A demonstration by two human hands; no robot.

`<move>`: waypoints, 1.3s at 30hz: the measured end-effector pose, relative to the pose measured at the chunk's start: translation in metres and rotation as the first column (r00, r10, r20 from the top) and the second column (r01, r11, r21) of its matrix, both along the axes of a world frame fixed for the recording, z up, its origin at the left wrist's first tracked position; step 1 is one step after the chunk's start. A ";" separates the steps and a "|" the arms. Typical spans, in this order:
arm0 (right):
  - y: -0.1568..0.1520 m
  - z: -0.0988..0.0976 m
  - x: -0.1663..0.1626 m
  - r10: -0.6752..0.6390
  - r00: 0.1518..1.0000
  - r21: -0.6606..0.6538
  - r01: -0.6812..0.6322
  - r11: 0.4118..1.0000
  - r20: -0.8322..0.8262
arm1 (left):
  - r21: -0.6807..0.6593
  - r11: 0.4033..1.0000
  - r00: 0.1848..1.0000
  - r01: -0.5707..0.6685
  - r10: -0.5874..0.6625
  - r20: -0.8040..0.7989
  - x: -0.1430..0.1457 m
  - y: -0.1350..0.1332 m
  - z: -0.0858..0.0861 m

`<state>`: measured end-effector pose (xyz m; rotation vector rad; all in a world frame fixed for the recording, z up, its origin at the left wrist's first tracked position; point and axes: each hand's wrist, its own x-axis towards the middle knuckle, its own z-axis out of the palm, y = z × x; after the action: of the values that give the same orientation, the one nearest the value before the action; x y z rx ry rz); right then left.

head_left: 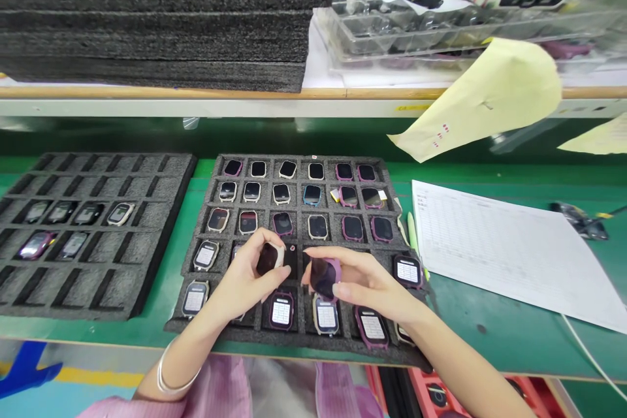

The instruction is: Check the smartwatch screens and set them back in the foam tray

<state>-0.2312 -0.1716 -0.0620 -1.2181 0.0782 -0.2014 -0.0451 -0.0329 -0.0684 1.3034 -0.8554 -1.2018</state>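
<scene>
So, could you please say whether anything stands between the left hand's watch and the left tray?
Nothing visible does: from watch to left tray, only the other tray, its watches and the table lie below.

Passable along tabletop [169, 261] between left tray [100, 248] and right tray [300, 209]; blocked in latter by watches [317, 227], ahead by shelf [196, 108], drooping paper [490, 95].

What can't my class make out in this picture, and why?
In the head view:
White sheet: print too small to read.
Beige-framed watch: partly hidden by the right forearm.
Purple watch in the right hand: back turned from the camera.
Rightmost yellow paper: cut off by the right edge.
</scene>
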 end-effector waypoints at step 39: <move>-0.003 0.000 -0.003 -0.069 0.987 -0.040 0.064 0.997 -0.142 | 0.051 0.998 0.994 0.037 -0.042 0.099 0.002 0.003 0.003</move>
<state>-0.2346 -0.1744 -0.0622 -1.2656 0.2412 -0.1742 -0.0429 -0.0304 -0.0655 1.4024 -0.9322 -1.2028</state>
